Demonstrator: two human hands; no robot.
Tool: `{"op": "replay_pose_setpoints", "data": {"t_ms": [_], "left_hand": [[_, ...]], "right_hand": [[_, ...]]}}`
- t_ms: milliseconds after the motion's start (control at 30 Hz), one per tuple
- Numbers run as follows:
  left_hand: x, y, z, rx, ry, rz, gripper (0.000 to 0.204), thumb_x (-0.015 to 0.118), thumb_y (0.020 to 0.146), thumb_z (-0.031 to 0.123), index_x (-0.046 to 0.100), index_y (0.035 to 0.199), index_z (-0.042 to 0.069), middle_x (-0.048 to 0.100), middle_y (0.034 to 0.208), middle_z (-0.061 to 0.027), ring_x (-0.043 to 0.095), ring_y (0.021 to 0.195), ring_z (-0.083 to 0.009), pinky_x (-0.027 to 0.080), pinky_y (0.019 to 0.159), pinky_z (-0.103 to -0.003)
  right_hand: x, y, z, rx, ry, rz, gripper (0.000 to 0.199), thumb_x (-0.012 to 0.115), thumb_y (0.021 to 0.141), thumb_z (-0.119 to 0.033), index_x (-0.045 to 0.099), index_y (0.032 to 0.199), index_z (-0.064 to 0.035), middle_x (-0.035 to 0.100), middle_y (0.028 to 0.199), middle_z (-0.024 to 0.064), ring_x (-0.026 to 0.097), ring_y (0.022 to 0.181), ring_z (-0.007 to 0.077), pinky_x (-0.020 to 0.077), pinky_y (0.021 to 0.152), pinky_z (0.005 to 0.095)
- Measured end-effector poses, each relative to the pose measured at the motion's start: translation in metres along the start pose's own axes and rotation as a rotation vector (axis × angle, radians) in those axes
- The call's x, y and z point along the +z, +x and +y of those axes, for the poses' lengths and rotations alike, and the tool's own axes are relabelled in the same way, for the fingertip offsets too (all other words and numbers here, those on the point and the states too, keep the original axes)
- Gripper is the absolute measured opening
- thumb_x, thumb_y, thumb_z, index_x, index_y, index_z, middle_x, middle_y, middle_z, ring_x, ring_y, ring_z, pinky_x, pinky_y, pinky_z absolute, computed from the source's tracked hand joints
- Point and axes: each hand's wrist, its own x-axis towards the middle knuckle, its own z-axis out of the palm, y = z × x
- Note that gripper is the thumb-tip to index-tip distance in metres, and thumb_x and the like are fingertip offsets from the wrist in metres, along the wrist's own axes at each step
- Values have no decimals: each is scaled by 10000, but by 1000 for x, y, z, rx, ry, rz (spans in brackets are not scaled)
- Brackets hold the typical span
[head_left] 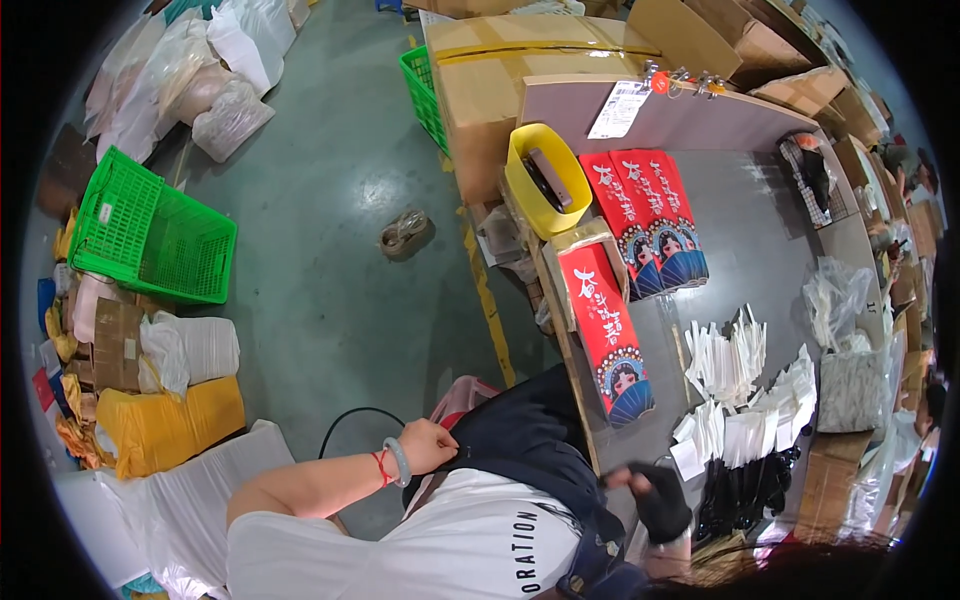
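My left hand [428, 447] is closed, its fingers curled against the dark apron [520, 430] over my lap. What those fingers hold, if anything, is hidden. A grey bangle and a red cord circle that wrist. By the table's near edge is my right hand [655, 500], in a black fingerless glove and smeared by motion. Beyond it, a red printed paper sleeve [603, 325] with a fan picture lies along the table's left edge, on a cut-open cardboard box. Bundles of white strips with black ends [740, 430] lie to the right of that hand.
Several matching red sleeves [655, 215] lie farther back, beside a yellow bin [537, 200] holding a phone-like object. A grey board [690, 120] with clips stands behind. Clear plastic bags [845, 310] lie at right. Green crates [150, 235] and wrapped bundles [175, 425] stand on the left floor.
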Motion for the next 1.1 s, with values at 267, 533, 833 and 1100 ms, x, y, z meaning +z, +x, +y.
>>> {"op": "replay_pose_setpoints", "data": {"t_ms": [267, 533, 833, 1100], "left_hand": [[16, 9, -19, -317, -779, -6, 132, 621, 846, 48, 672, 929, -40, 652, 757, -56, 609, 663, -113, 509, 607, -239], [2, -1, -18, -243, -826, 31, 116, 599, 853, 29, 649, 932, -38, 631, 747, -50, 587, 625, -106, 487, 558, -232], [-3, -3, -14, -148, -716, 51, 141, 582, 839, 18, 641, 955, -36, 635, 744, -58, 598, 631, -106, 490, 548, -236], [-16, 2, -19, -288, -850, -172, 220, 580, 939, 228, 611, 930, 10, 597, 727, -18, 564, 613, -86, 460, 545, -224]], "right_hand": [[110, 145, 2, -229, -877, -537, 278, 622, 863, -352, 700, 1027, -142, 699, 921, 104, 671, 856, 258, 514, 752, 392], [146, 164, -1, -201, -903, -764, 351, 600, 844, -447, 702, 1006, -152, 690, 881, 123, 670, 844, 306, 514, 729, 417], [172, 171, 5, -131, -1084, -816, 405, 586, 822, -475, 702, 925, -101, 694, 885, 175, 691, 827, 321, 540, 697, 428], [168, 169, 19, -181, -1010, -824, 351, 597, 820, -436, 709, 918, -118, 694, 874, 158, 685, 793, 316, 531, 683, 432]]}}
